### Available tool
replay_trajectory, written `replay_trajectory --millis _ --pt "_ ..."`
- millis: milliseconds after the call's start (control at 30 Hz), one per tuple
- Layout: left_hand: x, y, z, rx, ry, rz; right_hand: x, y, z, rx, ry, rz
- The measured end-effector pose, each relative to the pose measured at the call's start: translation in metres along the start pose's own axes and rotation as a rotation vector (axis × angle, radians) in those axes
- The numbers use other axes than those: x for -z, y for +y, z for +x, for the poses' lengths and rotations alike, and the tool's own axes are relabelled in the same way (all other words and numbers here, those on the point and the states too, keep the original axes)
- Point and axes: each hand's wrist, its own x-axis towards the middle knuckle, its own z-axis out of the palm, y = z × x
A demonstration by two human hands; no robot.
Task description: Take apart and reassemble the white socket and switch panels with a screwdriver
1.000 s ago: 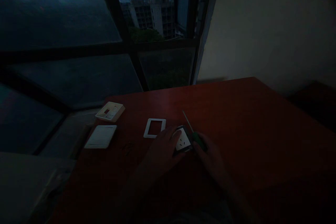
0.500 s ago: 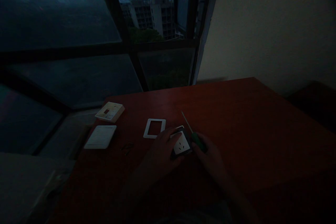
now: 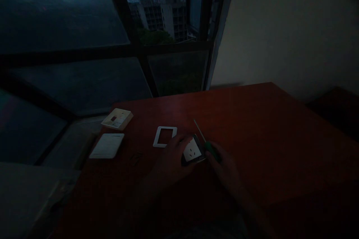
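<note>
My left hand [image 3: 177,157] grips a wall socket [image 3: 192,150] by its near and far edges, its white slotted face upward inside a dark surround. In my right hand [image 3: 224,164] is a screwdriver [image 3: 208,146] with a green handle; its thin shaft points away from me to the upper left. My right fingertips are close to the socket's right edge; whether they touch it I cannot tell. A white square frame [image 3: 156,141] lies flat on the table, just beyond my left hand.
On the red-brown table [image 3: 238,115], a cream back box [image 3: 123,120] stands at the far left. A white plate [image 3: 107,146] lies nearer, with several small dark screws [image 3: 135,157] to its right. Windows [image 3: 84,78] border the table's far and left sides; a wall [image 3: 280,30] rises at right.
The socket has shifted slightly left and tilted a little in my left hand. The screwdriver and my right hand have barely moved. The picture has become darker.
</note>
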Motion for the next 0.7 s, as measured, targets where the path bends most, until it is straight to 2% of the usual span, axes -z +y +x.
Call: replay_trajectory --millis 233,700 --pt "0.003 -0.006 -0.001 -0.052 -0.045 -0.010 0.000 0.001 0.000 -0.008 -0.016 -0.035" --pt "0.006 -0.010 -0.008 -0.063 -0.035 -0.016 0.001 -0.003 -0.001 -0.004 -0.012 -0.041"
